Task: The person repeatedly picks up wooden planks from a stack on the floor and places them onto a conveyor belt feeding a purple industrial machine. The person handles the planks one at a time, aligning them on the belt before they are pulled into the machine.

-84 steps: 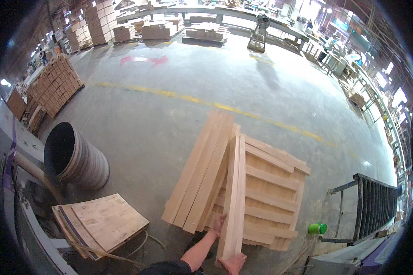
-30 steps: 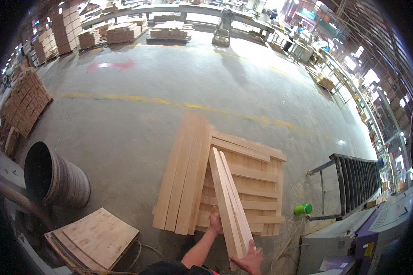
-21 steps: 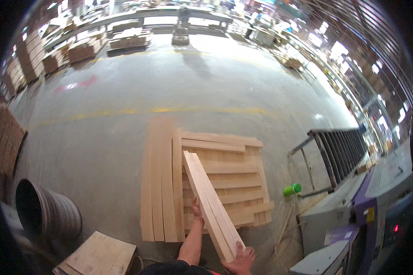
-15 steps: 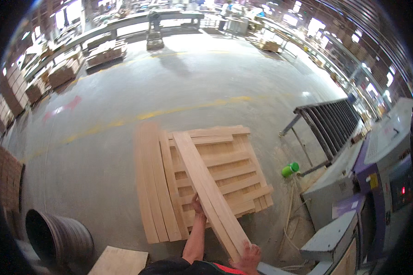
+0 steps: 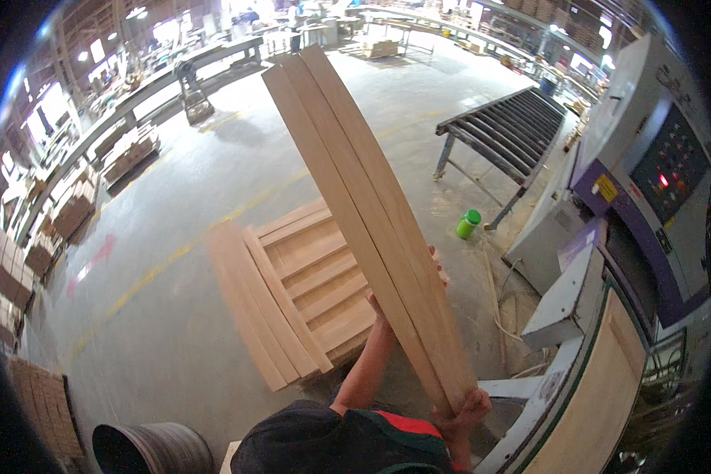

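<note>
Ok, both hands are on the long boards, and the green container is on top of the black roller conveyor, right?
Not quite: the green container is on the floor near the black roller conveyor, not on top of it, as the head view shows. The rest holds: the left hand and right hand are both on the long boards.

Windows (image 5: 97, 51): totally blown out white
Floor (image 5: 150, 316): harsh glare far off, dull grey up close
Boards (image 5: 383, 205): soft, even light
Edges: fisheye-bent, black corners
</note>
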A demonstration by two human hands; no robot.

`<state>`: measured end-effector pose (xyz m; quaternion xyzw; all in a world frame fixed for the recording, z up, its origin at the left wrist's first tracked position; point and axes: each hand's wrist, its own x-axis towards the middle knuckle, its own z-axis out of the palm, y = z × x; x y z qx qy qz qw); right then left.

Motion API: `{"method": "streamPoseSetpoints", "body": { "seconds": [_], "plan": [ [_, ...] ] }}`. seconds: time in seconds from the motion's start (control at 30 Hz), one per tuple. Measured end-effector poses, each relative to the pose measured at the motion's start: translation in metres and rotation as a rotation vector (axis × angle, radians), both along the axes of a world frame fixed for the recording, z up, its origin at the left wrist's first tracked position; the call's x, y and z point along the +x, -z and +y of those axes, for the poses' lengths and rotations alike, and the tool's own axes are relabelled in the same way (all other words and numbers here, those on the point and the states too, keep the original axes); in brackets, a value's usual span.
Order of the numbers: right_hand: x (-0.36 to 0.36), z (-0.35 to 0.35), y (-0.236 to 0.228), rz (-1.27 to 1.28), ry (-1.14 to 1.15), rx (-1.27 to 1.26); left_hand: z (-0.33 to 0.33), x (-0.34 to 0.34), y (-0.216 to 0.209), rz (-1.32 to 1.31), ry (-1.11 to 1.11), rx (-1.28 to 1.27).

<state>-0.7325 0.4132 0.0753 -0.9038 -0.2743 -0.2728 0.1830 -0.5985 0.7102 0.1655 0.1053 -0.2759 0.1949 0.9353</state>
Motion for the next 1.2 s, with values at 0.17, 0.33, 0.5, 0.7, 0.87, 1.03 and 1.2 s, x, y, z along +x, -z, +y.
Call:
{"method": "streamPoseSetpoints", "body": {
  "seconds": [0.17,0.33,0.5,0.7,0.87,1.03,1.2],
  "plan": [
    [-0.049,-0.074,-0.030,0.054,0.150,-0.081,-0.081,0.009,0.014,-0.117,0.258,-0.132],
    [-0.084,-0.116,-0.071,0.131,0.273,-0.168,-0.134,0.003,0.014,0.066,0.480,-0.133],
    [-0.099,-0.152,-0.135,0.226,0.371,0.008,-0.209,-0.001,0.024,0.244,0.553,0.018],
    [-0.137,-0.181,-0.151,0.044,0.521,0.307,-0.243,-0.004,0.004,0.307,0.434,0.163],
    [-0.222,-0.209,-0.143,-0.008,0.492,0.493,-0.262,-0.036,-0.003,0.309,0.299,0.240],
    [-0.158,-0.191,-0.122,-0.003,0.545,0.613,-0.262,0.044,0.010,0.366,0.292,0.256],
    [-0.155,-0.173,-0.105,-0.042,0.564,0.757,-0.264,0.073,0.012,0.371,0.288,0.270]
  ]
}}
